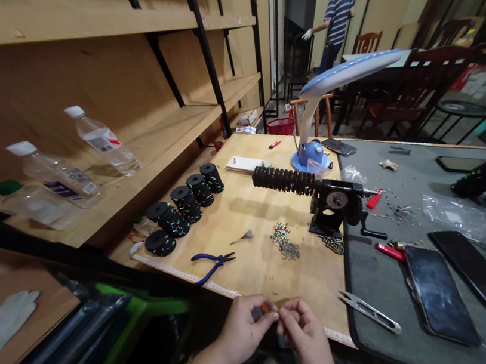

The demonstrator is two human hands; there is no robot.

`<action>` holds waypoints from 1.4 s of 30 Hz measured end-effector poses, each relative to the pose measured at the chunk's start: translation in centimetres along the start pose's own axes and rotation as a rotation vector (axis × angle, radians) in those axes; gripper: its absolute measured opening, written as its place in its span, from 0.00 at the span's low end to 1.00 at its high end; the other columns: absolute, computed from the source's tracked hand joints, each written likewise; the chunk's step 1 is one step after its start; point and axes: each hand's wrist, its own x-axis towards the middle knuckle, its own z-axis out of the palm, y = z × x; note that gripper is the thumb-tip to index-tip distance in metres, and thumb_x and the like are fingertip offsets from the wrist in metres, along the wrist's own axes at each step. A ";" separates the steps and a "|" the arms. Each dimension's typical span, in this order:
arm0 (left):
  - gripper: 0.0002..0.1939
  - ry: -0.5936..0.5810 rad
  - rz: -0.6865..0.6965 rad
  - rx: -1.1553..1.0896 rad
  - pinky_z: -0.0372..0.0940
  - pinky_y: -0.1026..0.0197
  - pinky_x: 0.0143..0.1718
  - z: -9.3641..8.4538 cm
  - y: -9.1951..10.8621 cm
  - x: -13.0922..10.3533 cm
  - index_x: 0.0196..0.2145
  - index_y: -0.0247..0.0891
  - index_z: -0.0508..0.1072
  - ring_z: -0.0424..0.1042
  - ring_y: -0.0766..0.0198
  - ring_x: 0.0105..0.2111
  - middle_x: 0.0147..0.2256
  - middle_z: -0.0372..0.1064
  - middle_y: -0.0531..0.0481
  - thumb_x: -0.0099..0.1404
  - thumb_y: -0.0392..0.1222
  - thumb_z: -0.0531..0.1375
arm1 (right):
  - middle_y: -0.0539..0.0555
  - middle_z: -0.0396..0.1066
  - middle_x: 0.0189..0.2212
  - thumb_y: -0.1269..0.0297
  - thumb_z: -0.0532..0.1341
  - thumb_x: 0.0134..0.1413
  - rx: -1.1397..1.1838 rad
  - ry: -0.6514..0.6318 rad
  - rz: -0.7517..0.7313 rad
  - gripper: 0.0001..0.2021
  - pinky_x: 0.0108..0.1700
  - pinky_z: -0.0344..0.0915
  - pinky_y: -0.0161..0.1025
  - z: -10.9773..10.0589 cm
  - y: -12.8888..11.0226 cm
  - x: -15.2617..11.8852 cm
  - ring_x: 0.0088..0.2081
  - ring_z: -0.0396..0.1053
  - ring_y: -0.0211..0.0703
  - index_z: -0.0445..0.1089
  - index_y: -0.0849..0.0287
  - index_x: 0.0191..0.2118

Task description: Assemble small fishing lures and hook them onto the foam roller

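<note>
The left hand (pixel 244 330) is holding a small orange piece (pixel 264 308) — the right hand (pixel 305 334) is pinching its fingertips together just beside. Pliers (pixel 219 258) are lying on the table (pixel 253 268) — a lamp (pixel 309 118) is standing behind.

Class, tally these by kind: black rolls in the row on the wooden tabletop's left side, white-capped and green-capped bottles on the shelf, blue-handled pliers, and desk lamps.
Black rolls: 5
White-capped bottles: 2
Green-capped bottle: 1
Blue-handled pliers: 1
Desk lamp: 1
Total: 10
</note>
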 end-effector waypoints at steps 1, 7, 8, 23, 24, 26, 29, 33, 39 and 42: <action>0.07 0.004 -0.002 0.010 0.60 0.65 0.26 0.0 0.0 0.0 0.25 0.34 0.78 0.69 0.62 0.23 0.22 0.74 0.48 0.58 0.38 0.62 | 0.46 0.66 0.16 0.37 0.64 0.42 -0.004 -0.001 0.000 0.25 0.19 0.48 0.30 0.0 -0.1 0.0 0.16 0.54 0.30 0.65 0.58 0.28; 0.07 0.042 0.006 0.009 0.62 0.66 0.27 -0.3 0.2 0.0 0.26 0.34 0.77 0.70 0.62 0.25 0.23 0.75 0.48 0.58 0.39 0.61 | 0.49 0.70 0.20 0.38 0.62 0.45 -0.033 -0.011 -0.017 0.25 0.20 0.54 0.30 -0.2 -0.3 -0.1 0.18 0.59 0.33 0.66 0.58 0.29; 0.07 0.048 0.010 0.009 0.62 0.66 0.27 -0.3 0.2 0.0 0.26 0.34 0.77 0.70 0.63 0.24 0.23 0.74 0.49 0.58 0.39 0.61 | 0.49 0.69 0.20 0.37 0.62 0.46 -0.043 -0.014 -0.013 0.25 0.20 0.54 0.31 -0.3 -0.2 -0.1 0.19 0.59 0.33 0.66 0.59 0.29; 0.02 -0.012 -0.013 -0.107 0.62 0.66 0.29 -0.4 0.6 -0.1 0.28 0.34 0.73 0.69 0.64 0.26 0.25 0.71 0.50 0.57 0.35 0.60 | 0.45 0.57 0.18 0.52 0.62 0.46 -0.190 0.133 -0.179 0.15 0.26 0.54 0.34 -0.4 -0.4 0.1 0.23 0.55 0.37 0.63 0.57 0.22; 0.02 -0.011 -0.007 -0.109 0.63 0.67 0.30 -0.4 0.6 -0.1 0.28 0.34 0.72 0.70 0.64 0.27 0.25 0.71 0.50 0.56 0.34 0.60 | 0.45 0.57 0.18 0.52 0.62 0.46 -0.195 0.135 -0.180 0.15 0.26 0.53 0.34 -0.5 -0.3 0.1 0.23 0.55 0.37 0.63 0.57 0.22; 0.02 -0.016 -0.009 -0.100 0.63 0.67 0.30 -0.2 0.4 0.1 0.27 0.34 0.72 0.70 0.64 0.27 0.25 0.70 0.50 0.55 0.33 0.59 | 0.45 0.57 0.19 0.53 0.61 0.46 -0.208 0.135 -0.186 0.14 0.26 0.53 0.34 -0.5 -0.2 0.0 0.23 0.55 0.37 0.62 0.57 0.22; 0.02 -0.015 -0.014 -0.035 0.61 0.68 0.26 0.1 -0.3 0.4 0.27 0.33 0.72 0.68 0.65 0.25 0.24 0.70 0.51 0.54 0.32 0.59 | 0.45 0.57 0.19 0.52 0.61 0.46 -0.220 0.131 -0.188 0.15 0.26 0.53 0.34 -0.3 -0.2 -0.2 0.23 0.55 0.37 0.62 0.57 0.22; 0.03 -0.001 0.011 0.002 0.59 0.68 0.24 0.4 -0.6 0.3 0.26 0.33 0.73 0.66 0.67 0.22 0.22 0.70 0.51 0.55 0.34 0.59 | 0.44 0.55 0.19 0.51 0.62 0.46 -0.210 0.127 -0.182 0.16 0.26 0.53 0.34 -0.1 -0.1 -0.2 0.23 0.54 0.37 0.62 0.57 0.22; 0.05 -0.024 0.011 -0.082 0.64 0.66 0.30 0.3 0.1 0.1 0.28 0.33 0.75 0.72 0.62 0.28 0.26 0.75 0.47 0.58 0.37 0.60 | 0.46 0.59 0.20 0.47 0.62 0.48 -0.206 0.115 -0.194 0.18 0.27 0.56 0.34 -0.5 0.4 0.1 0.24 0.58 0.38 0.64 0.58 0.24; 0.05 -0.047 -0.006 -0.099 0.64 0.67 0.29 -0.3 0.3 0.3 0.32 0.34 0.74 0.71 0.63 0.28 0.29 0.74 0.48 0.56 0.37 0.62 | 0.47 0.63 0.22 0.47 0.60 0.50 -0.235 0.059 -0.182 0.17 0.30 0.58 0.35 -0.8 0.4 0.2 0.26 0.61 0.40 0.68 0.58 0.28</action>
